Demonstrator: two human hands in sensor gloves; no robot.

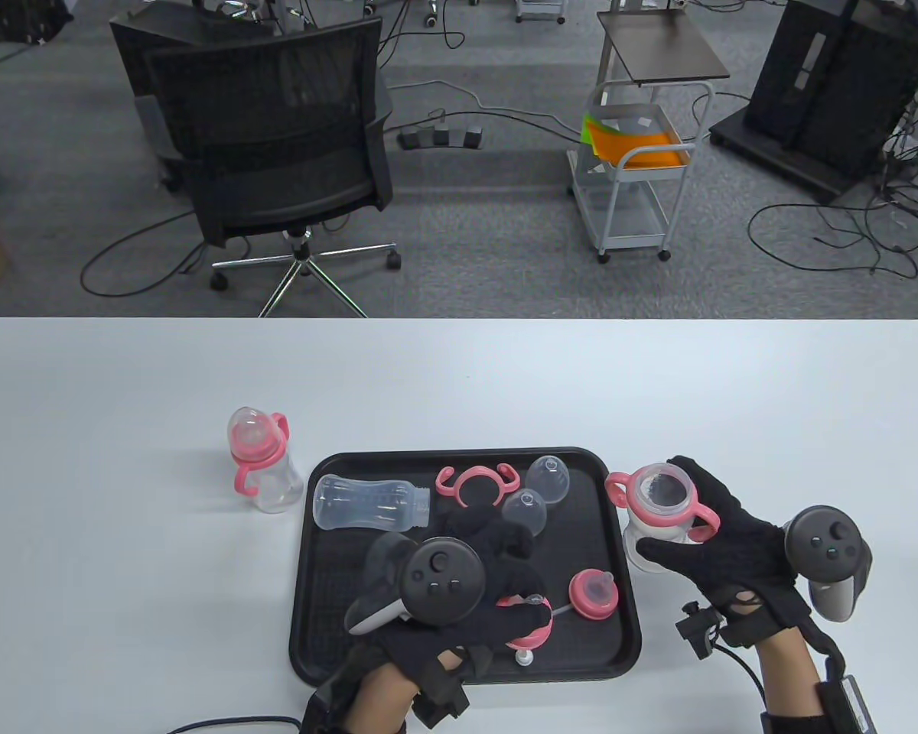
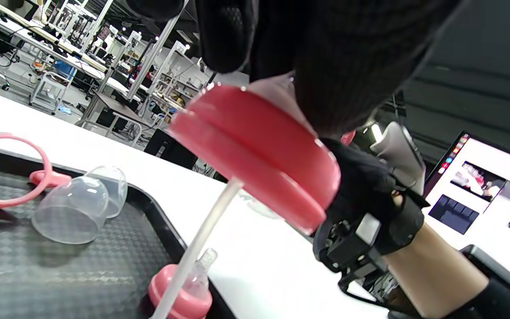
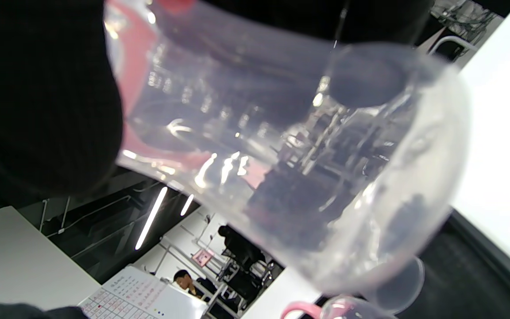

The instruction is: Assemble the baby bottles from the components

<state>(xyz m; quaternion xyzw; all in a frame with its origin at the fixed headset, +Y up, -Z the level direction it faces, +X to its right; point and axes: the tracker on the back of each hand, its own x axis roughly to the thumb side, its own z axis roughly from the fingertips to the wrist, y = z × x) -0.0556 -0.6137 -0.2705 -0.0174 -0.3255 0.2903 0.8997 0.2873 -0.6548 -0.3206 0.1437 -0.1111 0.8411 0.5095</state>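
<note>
- Table view: my right hand (image 1: 723, 547) grips an open bottle with pink handles (image 1: 662, 512), just right of the black tray (image 1: 317, 535). My left hand (image 1: 474, 592) holds a pink cap with straw (image 1: 532, 628) over the tray's near side.
- Left wrist view: my fingers (image 2: 326, 66) clamp the pink cap with straw (image 2: 255, 150), above a pink nipple ring (image 2: 184, 294) on the tray.
- Right wrist view: my fingers (image 3: 38, 102) wrap the clear bottle (image 3: 281, 146).
</note>
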